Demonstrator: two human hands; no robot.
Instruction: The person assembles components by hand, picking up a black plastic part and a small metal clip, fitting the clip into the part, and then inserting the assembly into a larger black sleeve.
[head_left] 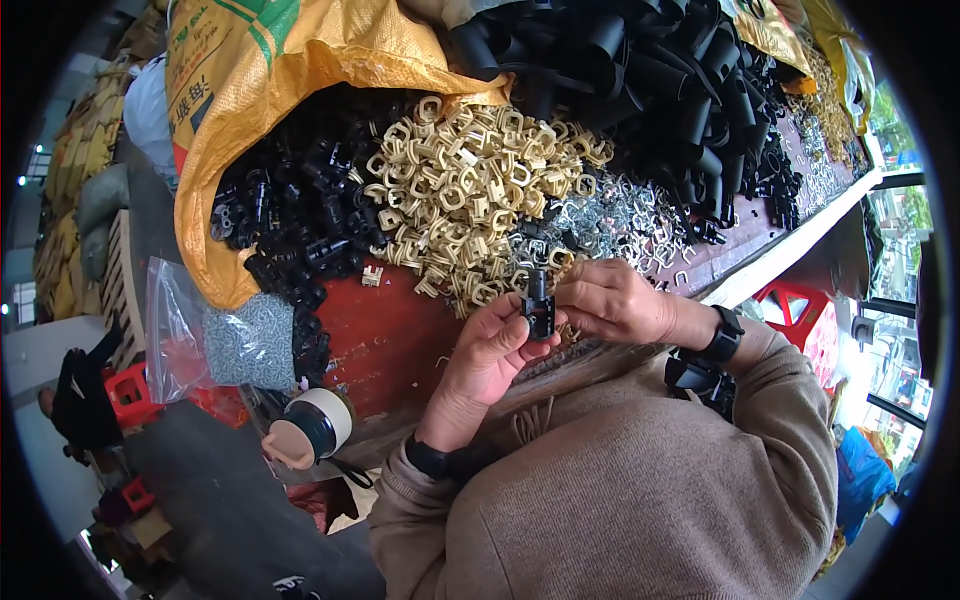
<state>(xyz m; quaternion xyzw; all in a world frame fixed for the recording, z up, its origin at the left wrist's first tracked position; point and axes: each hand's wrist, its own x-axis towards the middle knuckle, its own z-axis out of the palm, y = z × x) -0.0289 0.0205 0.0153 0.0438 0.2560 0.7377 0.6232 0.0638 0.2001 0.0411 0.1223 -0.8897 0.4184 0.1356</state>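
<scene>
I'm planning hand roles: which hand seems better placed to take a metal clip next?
Probably the right hand: it is nearer the metal clips, while the left hand holds the black part.

Dark characters (190, 102) on yellow sack (238, 105)

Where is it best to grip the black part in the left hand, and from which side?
Grip the black part probably by its narrow stem, from the far side: this projects past the left hand, which holds the wider end.
</scene>
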